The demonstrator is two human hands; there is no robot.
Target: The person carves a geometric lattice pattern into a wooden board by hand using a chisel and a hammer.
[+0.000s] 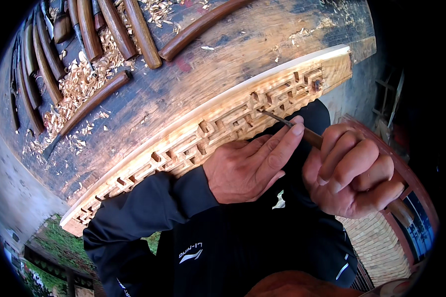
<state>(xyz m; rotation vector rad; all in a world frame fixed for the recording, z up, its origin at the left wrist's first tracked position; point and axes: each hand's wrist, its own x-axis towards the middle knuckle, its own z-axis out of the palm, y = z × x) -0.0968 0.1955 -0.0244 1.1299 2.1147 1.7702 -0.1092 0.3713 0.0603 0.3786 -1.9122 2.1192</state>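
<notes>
In my right hand, fingers wrapped round its wooden handle, is a carving chisel; the handle's butt sticks out below the palm. The chisel's narrow tip meets the carved face of a long pale wooden board, inside the fretwork pattern of recesses. My left hand lies along the board's near edge, its fingers fairly straight. Its fingertips hold the chisel's shank just ahead of the handle. The left thumb is partly under the fingers. The carving runs along most of the board, with an uncarved stretch at its right end.
Under the board is a worn wooden bench top. Several wood-handled carving tools lie at the far left among heaped wood shavings. One tool with a curved handle lies farther right. A stack of pale slats stands at lower right.
</notes>
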